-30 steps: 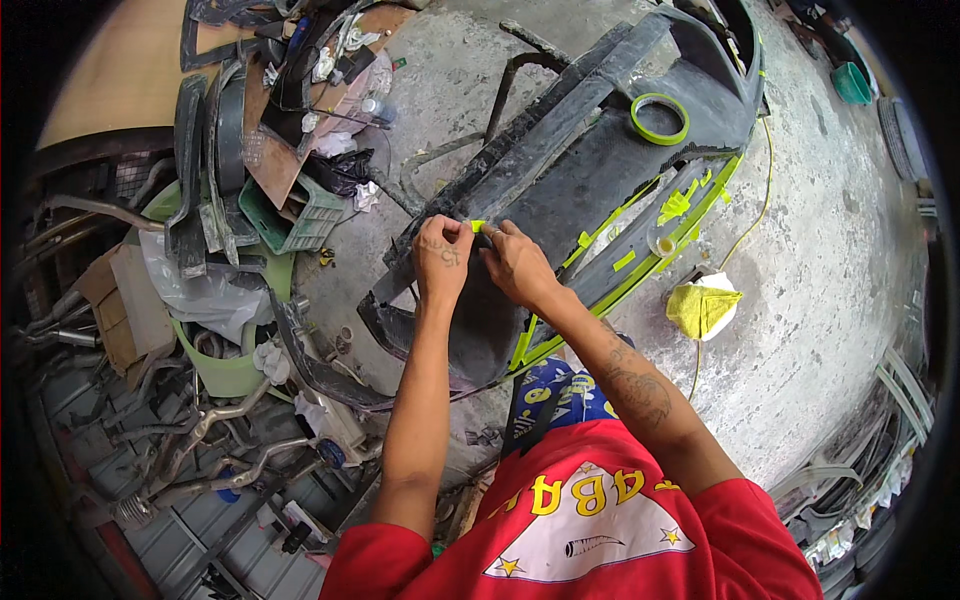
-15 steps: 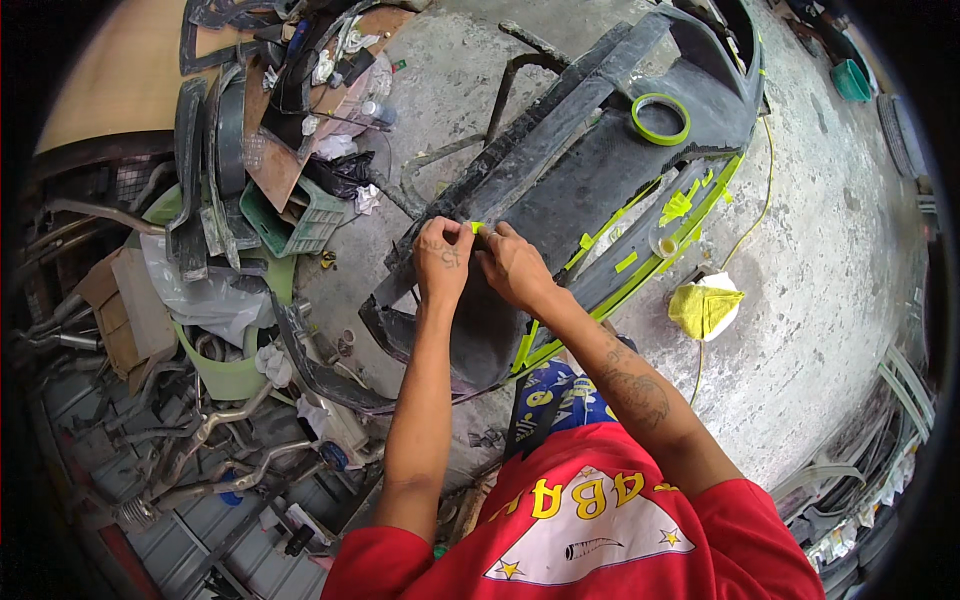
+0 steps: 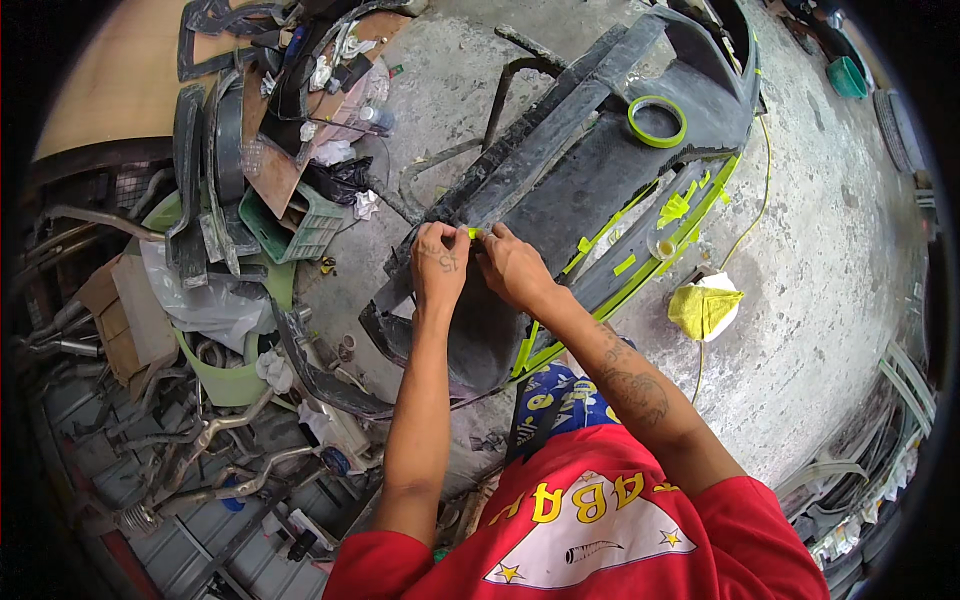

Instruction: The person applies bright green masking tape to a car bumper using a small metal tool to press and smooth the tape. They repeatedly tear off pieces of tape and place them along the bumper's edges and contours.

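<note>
Over the lower-left part of the black bumper (image 3: 590, 180), I have a short lime tape strip (image 3: 474, 233) in view, pinched at both ends — left hand (image 3: 439, 262) on one, right hand (image 3: 514, 268) on the other. Whether the strip touches the bumper, I can't tell from up here. Farther up the bumper lies the tape roll (image 3: 682, 125); right of the bumper sits a yellow cloth (image 3: 703, 310), and left of it a green crate (image 3: 322, 228).

My worry is the strip folding onto itself if those fingertips drift together — or sticking poorly, should the bumper be dusty. Against the frame half a second ago, both hands keep the same pinch; my view has merely shifted slightly, leaving the strip a touch lower in it.
</note>
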The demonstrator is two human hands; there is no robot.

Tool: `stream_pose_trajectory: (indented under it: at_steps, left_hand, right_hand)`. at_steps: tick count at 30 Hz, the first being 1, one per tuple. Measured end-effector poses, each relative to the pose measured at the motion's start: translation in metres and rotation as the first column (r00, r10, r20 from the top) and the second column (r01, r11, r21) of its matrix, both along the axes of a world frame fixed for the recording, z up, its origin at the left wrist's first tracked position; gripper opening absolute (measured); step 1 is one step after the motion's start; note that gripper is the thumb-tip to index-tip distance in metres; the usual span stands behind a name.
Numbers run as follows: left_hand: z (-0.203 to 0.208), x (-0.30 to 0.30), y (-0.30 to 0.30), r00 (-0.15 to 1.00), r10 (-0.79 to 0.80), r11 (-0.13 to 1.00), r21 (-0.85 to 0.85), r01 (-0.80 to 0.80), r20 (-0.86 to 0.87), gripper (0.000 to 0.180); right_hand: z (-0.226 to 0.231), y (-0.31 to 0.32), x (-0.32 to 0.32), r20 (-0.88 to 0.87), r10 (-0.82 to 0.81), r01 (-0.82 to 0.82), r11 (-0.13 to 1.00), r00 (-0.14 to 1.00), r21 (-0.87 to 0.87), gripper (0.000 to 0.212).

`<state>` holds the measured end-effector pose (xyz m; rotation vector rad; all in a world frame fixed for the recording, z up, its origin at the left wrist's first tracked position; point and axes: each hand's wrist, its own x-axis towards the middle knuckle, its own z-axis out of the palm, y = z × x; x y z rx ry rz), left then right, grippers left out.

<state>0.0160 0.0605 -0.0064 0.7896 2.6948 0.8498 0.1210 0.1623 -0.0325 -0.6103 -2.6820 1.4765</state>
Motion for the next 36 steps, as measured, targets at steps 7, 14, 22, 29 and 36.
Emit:
stream_pose_trajectory:
  at_steps: [7,14,22,29,36]
  left_hand:
    - [0.007,0.000,0.002,0.999,-0.032,0.999,-0.006,0.032,-0.029,0.026]
    - [0.008,0.000,0.002,0.993,-0.055,0.996,-0.068,0.048,-0.105,0.026]
    - [0.027,-0.011,-0.003,0.995,0.001,1.000,-0.026,-0.004,-0.104,0.027]
    - [0.048,-0.002,-0.025,0.996,0.083,0.995,0.061,-0.084,0.011,0.020]
    - [0.067,0.017,-0.044,0.989,0.130,0.986,0.096,-0.136,0.070,0.020]
  right_hand:
    - [-0.002,0.000,-0.001,-0.005,0.000,0.000,1.000,1.000,-0.017,0.034]
    - [0.003,0.002,-0.001,0.033,0.017,-0.015,0.999,0.999,-0.048,0.035]
    - [0.000,0.002,0.000,-0.014,0.007,-0.008,1.000,1.000,-0.029,0.034]
    - [-0.003,0.001,-0.001,0.013,-0.008,0.009,0.999,1.000,-0.034,0.035]
    - [-0.003,0.002,-0.002,-0.017,-0.016,0.015,1.000,1.000,-0.014,0.031]
